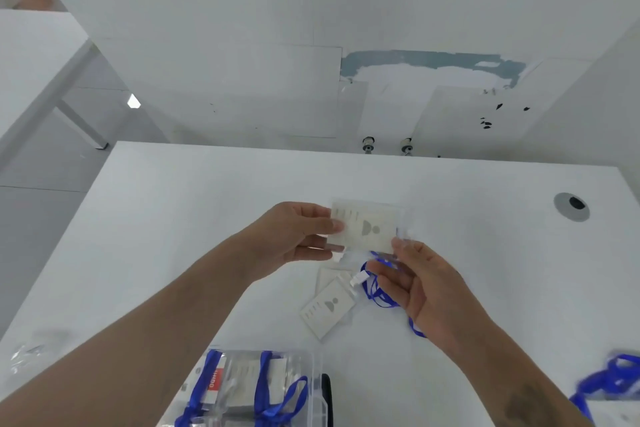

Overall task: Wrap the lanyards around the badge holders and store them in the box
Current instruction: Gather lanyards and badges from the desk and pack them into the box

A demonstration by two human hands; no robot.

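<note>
Closest below, the clear box (277, 388) already keeps wrapped holders. Above the tabletop (173, 218), the left hand (294, 236) pinches one badge holder (365, 229) by its edge, and the right hand (415, 281) grips the corner with the blue lanyard (375, 291). I would keep the holder flat and wind the ribbon tight across the middle.

Bare office or workroom, unfinished in appearance; a plain white desk (207, 191) carries a round cable grommet (571, 207) near its far right corner; a second white table (31, 55) on a metal leg stands to the left; the white wall (242, 45) behind shows a patched blue-grey area (429, 59) and dark scuff marks; grey floor (41, 211) beside the desk
</note>
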